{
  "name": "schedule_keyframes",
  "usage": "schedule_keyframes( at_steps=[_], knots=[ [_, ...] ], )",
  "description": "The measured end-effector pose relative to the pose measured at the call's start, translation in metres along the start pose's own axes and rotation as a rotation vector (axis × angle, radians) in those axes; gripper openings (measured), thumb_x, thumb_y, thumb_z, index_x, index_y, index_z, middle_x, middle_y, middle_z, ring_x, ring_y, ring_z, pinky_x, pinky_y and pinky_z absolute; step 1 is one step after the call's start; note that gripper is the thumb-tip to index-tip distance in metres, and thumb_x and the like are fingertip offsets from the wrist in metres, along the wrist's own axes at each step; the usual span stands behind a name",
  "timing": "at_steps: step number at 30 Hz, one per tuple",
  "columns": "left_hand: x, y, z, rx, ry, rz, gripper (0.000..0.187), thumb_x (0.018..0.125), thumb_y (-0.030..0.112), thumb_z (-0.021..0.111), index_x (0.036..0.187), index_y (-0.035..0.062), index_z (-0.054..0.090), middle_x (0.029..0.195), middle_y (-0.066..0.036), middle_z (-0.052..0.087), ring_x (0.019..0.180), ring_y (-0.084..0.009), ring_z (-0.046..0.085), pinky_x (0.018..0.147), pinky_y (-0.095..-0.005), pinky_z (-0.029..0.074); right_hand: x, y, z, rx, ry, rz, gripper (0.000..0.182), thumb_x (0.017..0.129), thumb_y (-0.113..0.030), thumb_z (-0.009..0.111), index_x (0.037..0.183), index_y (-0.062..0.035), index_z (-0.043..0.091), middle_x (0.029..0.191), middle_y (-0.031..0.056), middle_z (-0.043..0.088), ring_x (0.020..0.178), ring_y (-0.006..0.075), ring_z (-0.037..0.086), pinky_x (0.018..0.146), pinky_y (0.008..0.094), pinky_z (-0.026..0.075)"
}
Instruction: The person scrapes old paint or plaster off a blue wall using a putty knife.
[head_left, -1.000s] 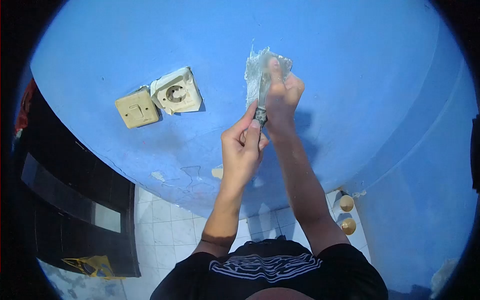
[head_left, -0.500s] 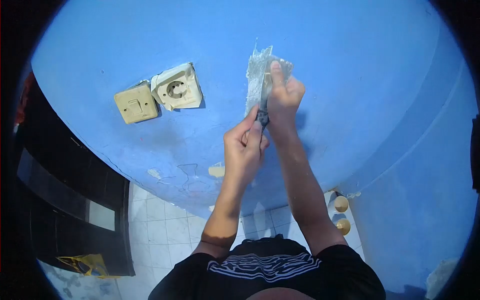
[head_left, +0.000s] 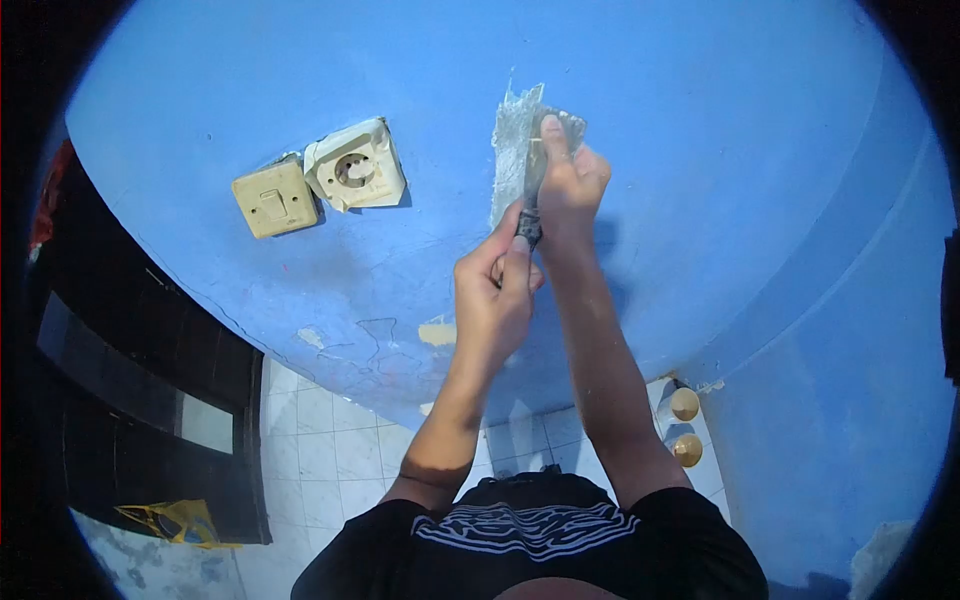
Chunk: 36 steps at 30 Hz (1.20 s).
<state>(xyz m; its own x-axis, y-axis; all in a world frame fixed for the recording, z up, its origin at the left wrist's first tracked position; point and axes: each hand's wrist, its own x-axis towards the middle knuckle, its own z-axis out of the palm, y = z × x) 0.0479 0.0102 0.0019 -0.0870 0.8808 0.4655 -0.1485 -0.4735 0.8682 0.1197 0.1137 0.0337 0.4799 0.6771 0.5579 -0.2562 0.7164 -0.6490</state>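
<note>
The left grip [head_left: 492, 290] is clamped round the handle of the putty knife [head_left: 533, 188]; above, the right grip [head_left: 573, 187] meets the blade, its closure unclear to me. Below, the shirt print [head_left: 525, 530] is illegible.

The left hand [head_left: 493, 295] hides much of the scraper's handle [head_left: 529, 224]; the right hand [head_left: 571, 192] covers part of its blade [head_left: 535, 168], its own grip unclear. Near nine o'clock, the dark rim [head_left: 930, 30] cuts off a red item [head_left: 48, 205]; at three, a dark shape [head_left: 952, 310]. The yellow item [head_left: 188, 520] at eight and round pair [head_left: 686, 405] at four are too small to identify.
</note>
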Motion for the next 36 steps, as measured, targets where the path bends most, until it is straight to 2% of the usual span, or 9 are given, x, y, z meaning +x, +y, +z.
schedule_keyframes(
  at_steps=[7, 9, 13, 16, 19, 24, 27, 31, 36],
  knots=[
    [0.016, -0.008, 0.014, -0.035, -0.013, 0.081, 0.039, 0.103, 0.012, 0.051, 0.139, -0.0023, 0.053, 0.064, 0.004, 0.049, 0.051, -0.0027, 0.040, 0.043, -0.0205, 0.033, 0.022, -0.016, 0.001, -0.096, 0.013, 0.021, 0.033, 0.099, -0.026, 0.062, 0.081, 0.0009, 0.068, 0.070, 0.0005, 0.064, 0.066, 0.0064, 0.054, 0.057, 0.0266, 0.043],
    [0.010, -0.024, 0.012, -0.016, 0.007, 0.135, 0.039, 0.102, 0.010, 0.052, 0.139, -0.0027, 0.054, 0.065, 0.004, 0.049, 0.053, -0.0022, 0.040, 0.046, -0.0202, 0.034, 0.025, -0.012, -0.022, 0.065, -0.286, 0.210, 0.024, 0.100, -0.023, 0.061, 0.101, 0.0005, 0.068, 0.084, 0.0015, 0.065, 0.072, 0.0087, 0.056, 0.064, 0.0253, 0.046],
    [-0.045, -0.085, -0.023, 0.320, -0.123, 0.186, 0.040, 0.098, 0.009, 0.057, 0.136, -0.0026, 0.055, 0.077, -0.005, 0.061, 0.068, -0.0086, 0.050, 0.062, -0.0286, 0.047, -0.024, 0.008, -0.138, -0.127, -0.759, 0.355, 0.022, 0.099, -0.024, 0.061, 0.105, -0.0035, 0.066, 0.087, 0.0029, 0.063, 0.081, 0.0121, 0.059, 0.073, 0.0279, 0.048],
    [-0.133, -0.169, -0.064, 0.435, -0.214, -0.167, 0.037, 0.097, 0.018, 0.062, 0.131, 0.0023, 0.060, 0.075, -0.009, 0.063, 0.066, -0.0081, 0.049, 0.060, -0.0297, 0.046, -0.144, 0.099, -0.289, 0.368, -0.433, 0.927, 0.027, 0.097, -0.026, 0.064, 0.112, -0.0036, 0.066, 0.108, 0.0076, 0.067, 0.101, 0.0186, 0.061, 0.096, 0.0383, 0.047],
    [-0.213, -0.208, -0.109, 0.529, -0.327, -0.489, 0.033, 0.099, 0.025, 0.059, 0.122, 0.0011, 0.065, 0.063, -0.006, 0.056, 0.058, -0.0098, 0.051, 0.055, -0.0311, 0.043, -0.343, 0.154, -0.497, -1.383, -0.827, 0.907, 0.029, 0.094, -0.022, 0.064, 0.118, -0.0071, 0.066, 0.115, 0.0131, 0.066, 0.112, 0.0281, 0.061, 0.098, 0.0491, 0.048],
    [-0.249, -0.195, -0.137, 0.453, -0.168, -0.622, 0.027, 0.103, 0.023, 0.052, 0.103, -0.0021, 0.060, 0.067, -0.002, 0.055, 0.056, -0.0081, 0.051, 0.050, -0.0265, 0.040, -0.532, -0.002, -0.590, -1.588, -1.009, 1.395, 0.038, 0.088, -0.028, 0.067, 0.118, -0.0041, 0.066, 0.126, 0.0203, 0.059, 0.122, 0.0366, 0.051, 0.103, 0.0553, 0.040],
    [-0.235, -0.193, -0.132, 0.328, -0.166, -0.431, 0.019, 0.104, 0.018, 0.048, 0.108, 0.0001, 0.053, 0.069, -0.001, 0.052, 0.056, -0.0079, 0.049, 0.050, -0.0261, 0.041, -0.530, 0.001, -0.566, -1.591, -0.932, 1.228, 0.044, 0.085, -0.031, 0.070, 0.118, -0.0023, 0.065, 0.132, 0.0246, 0.054, 0.128, 0.0418, 0.045, 0.106, 0.0590, 0.035],
    [-0.155, -0.144, -0.109, 0.315, -0.183, -0.213, 0.038, 0.106, 0.022, 0.044, 0.138, 0.0015, 0.043, 0.071, 0.000, 0.049, 0.058, -0.0090, 0.047, 0.054, -0.0274, 0.041, -0.399, 0.100, -0.486, -1.526, -0.728, 0.444, 0.051, 0.083, -0.029, 0.072, 0.121, 0.0025, 0.061, 0.138, 0.0285, 0.049, 0.132, 0.0477, 0.040, 0.109, 0.0607, 0.032],
    [-0.048, -0.052, -0.066, 0.076, -0.232, 0.112, 0.052, 0.107, 0.027, 0.044, 0.151, 0.0018, 0.033, 0.072, 0.001, 0.052, 0.057, -0.0041, 0.044, 0.050, -0.0212, 0.038, -0.157, 0.049, -0.213, -0.950, -0.576, -0.201, 0.055, 0.093, -0.014, 0.064, 0.143, 0.0007, 0.044, 0.143, 0.0230, 0.047, 0.133, 0.0429, 0.044, 0.110, 0.0471, 0.038]
  ],
)
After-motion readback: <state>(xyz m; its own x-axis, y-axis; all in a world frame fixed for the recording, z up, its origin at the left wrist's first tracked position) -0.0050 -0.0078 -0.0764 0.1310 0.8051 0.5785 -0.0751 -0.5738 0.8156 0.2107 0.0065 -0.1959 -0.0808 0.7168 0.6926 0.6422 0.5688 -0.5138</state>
